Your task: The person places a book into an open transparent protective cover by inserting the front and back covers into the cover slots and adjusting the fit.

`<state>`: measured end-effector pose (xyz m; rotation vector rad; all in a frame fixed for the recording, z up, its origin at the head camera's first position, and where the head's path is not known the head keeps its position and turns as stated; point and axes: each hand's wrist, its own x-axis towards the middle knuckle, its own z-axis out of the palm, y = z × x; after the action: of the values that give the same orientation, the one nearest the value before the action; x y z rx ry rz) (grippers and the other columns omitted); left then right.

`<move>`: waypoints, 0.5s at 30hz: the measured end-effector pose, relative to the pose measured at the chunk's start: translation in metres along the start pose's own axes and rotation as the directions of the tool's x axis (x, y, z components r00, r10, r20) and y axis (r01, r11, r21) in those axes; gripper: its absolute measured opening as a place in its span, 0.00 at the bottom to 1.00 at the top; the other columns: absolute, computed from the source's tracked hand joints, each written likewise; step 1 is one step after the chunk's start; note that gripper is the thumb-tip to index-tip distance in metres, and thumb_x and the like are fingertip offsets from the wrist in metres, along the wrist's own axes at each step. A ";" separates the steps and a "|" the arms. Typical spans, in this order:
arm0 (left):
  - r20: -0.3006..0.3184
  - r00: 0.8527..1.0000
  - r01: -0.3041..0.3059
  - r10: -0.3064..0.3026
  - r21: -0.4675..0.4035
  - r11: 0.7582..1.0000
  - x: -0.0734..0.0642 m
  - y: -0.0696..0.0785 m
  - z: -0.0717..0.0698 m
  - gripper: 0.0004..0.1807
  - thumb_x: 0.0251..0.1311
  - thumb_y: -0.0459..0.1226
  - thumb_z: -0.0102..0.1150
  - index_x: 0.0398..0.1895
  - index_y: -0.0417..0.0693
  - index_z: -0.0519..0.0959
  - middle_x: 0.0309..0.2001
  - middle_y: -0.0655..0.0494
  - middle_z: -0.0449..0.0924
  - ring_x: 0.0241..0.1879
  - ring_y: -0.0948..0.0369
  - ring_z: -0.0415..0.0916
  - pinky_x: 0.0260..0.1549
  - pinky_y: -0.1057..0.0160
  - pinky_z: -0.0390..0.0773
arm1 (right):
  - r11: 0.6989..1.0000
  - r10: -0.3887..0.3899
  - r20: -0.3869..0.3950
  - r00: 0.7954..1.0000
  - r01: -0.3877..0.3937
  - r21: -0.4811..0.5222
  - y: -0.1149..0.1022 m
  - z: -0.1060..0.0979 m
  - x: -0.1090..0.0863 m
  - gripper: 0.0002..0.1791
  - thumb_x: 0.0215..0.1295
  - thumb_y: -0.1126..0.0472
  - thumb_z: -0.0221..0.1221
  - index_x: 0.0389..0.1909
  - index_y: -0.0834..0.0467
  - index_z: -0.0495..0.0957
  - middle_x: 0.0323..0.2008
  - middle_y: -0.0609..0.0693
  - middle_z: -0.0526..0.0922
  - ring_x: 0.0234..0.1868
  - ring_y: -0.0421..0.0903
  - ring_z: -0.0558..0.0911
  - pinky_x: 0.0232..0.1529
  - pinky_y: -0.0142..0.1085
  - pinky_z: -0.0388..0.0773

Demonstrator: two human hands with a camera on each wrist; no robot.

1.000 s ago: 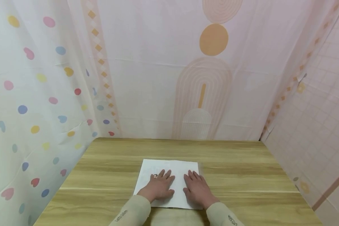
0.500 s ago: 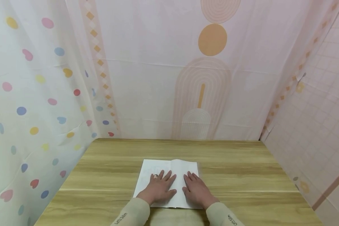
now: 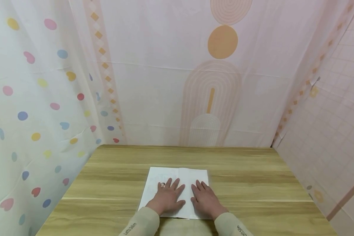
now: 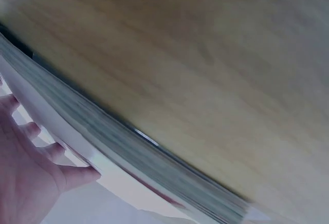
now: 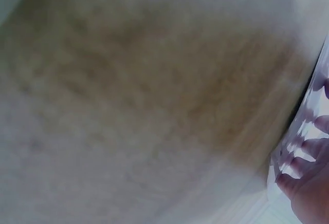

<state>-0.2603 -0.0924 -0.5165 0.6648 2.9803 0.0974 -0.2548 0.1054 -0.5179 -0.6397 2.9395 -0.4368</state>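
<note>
An open book (image 3: 186, 178) with mostly white pages lies flat near the front of the table. A small printed figure shows on its left page, partly covered by fingers. My left hand (image 3: 167, 199) rests on that left page with its fingers spread. On the right page lies my right hand (image 3: 206, 200), fingers straight and pointing away from me. The left wrist view shows the thick stack of page edges (image 4: 115, 131) along the book, with the left hand (image 4: 31, 167) on top. In the right wrist view the right hand (image 5: 311, 183) is at the right border, its fingertips touching the page.
The wood-grain table (image 3: 247, 177) stretches around the book on all sides. Behind it hangs a pale curtain (image 3: 153, 105) with arch patterns. A dotted curtain (image 3: 47, 164) stands on the left and a checked one (image 3: 336, 137) on the right.
Near the middle fold, the right page bulged slightly half a second ago and now lies flatter. Both hands stay on the pages, with only slight shifts.
</note>
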 end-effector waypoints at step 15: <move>0.010 1.000 -0.017 0.019 -0.118 0.993 0.000 -0.007 -0.002 0.37 0.70 0.59 0.44 0.76 0.51 0.61 0.76 0.44 0.55 0.74 0.39 0.50 0.63 0.27 0.51 | 0.998 0.003 -0.164 0.986 0.007 0.062 0.005 -0.009 -0.002 0.29 0.70 0.53 0.57 0.66 0.65 0.70 0.69 0.67 0.66 0.71 0.64 0.63 0.69 0.58 0.57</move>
<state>-0.2631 -0.0984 -0.5151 0.6758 2.9305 0.2682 -0.2568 0.1132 -0.5105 -0.6273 3.0647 -0.6062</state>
